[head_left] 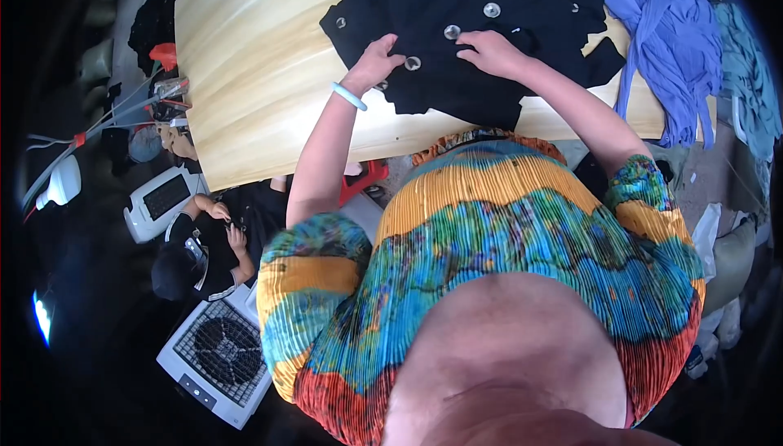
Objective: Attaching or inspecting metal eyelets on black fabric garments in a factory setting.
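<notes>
A piece of black cloth [424, 6] with a ragged, notched outline lies on the pale wooden table in front of me. Several round, shiny discs are on it; their exact kind I cannot tell. My left hand [375, 64], with a pale bracelet at the wrist, rests on the cloth's near left part, thumb and forefinger apart. Its thumb tip is close beside one disc [413, 63]. Farther right, my right hand [495, 55] lies on the cloth with fingers spread, its forefinger at the edge of another disc [453, 32]. Neither hand visibly grips anything.
Blue-violet fabric [665, 46] hangs over the right end of the wooden table [253, 63], with teal fabric [746, 71] beyond it. To the lower left, another person [224, 242] in dark clothes sits near a white fan unit [220, 356]. Cables run along the left side.
</notes>
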Available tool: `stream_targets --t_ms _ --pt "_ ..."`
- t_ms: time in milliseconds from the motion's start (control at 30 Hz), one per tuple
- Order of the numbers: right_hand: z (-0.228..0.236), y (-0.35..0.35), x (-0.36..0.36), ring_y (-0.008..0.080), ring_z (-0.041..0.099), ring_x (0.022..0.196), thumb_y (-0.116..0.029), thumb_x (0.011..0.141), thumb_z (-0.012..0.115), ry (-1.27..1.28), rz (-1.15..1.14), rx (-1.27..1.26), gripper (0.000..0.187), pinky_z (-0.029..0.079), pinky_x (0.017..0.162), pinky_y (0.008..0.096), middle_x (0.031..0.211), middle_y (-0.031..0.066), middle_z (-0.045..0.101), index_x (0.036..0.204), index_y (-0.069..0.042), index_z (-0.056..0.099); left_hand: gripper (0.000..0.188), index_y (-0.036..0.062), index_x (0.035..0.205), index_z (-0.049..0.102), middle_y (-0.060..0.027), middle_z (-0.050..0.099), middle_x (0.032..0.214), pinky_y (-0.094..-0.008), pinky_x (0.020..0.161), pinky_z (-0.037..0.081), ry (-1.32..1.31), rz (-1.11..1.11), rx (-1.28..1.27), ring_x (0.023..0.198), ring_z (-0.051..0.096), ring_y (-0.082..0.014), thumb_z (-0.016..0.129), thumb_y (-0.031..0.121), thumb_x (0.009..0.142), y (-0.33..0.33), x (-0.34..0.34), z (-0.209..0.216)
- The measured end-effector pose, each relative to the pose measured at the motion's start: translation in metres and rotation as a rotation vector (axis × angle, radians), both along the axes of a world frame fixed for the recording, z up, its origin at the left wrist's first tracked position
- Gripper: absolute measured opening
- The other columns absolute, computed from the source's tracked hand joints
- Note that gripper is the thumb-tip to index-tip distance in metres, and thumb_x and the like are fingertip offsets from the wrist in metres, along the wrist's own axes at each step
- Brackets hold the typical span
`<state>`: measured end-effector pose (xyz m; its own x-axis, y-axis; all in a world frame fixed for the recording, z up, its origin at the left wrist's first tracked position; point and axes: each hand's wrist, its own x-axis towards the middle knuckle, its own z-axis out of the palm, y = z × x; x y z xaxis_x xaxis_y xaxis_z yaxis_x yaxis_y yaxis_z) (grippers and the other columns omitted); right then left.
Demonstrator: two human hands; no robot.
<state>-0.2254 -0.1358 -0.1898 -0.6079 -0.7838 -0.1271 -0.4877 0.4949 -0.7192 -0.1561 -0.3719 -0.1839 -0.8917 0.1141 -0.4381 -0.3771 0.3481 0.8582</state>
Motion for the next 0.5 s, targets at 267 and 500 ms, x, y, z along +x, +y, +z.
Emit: stream_targets --t_ms 267,500 --pt "-0.016 0.016 0.007 0.0333 0.055 0.086 -0.009 0.076 0.045 0.055 -0.120 -0.057 0.020 0.045 0.078 0.0402 0.091 0.0182 0.056 0.091 -0.001 0.054 0.058 -0.0066 0.112 0.041 -0.0260 0.050 0.111 -0.0350 0.089 0.040 0.252 0.029 -0.411 0.105 0.049 -0.0341 0.067 0.020 0.068 0.065 -0.043 -0.016" --pt "-0.018 0.014 0.005 0.0321 0.056 0.084 -0.011 0.075 0.046 -0.001 -0.197 -0.005 0.019 0.046 0.077 0.0404 0.090 0.0174 0.058 0.090 -0.003 0.055 0.046 -0.0070 0.091 0.051 -0.0244 0.058 0.078 -0.0395 0.071 0.046 0.241 -0.011 -0.614 0.080 0.057 -0.0378 0.069 0.026 0.064 0.088 -0.056 -0.027"
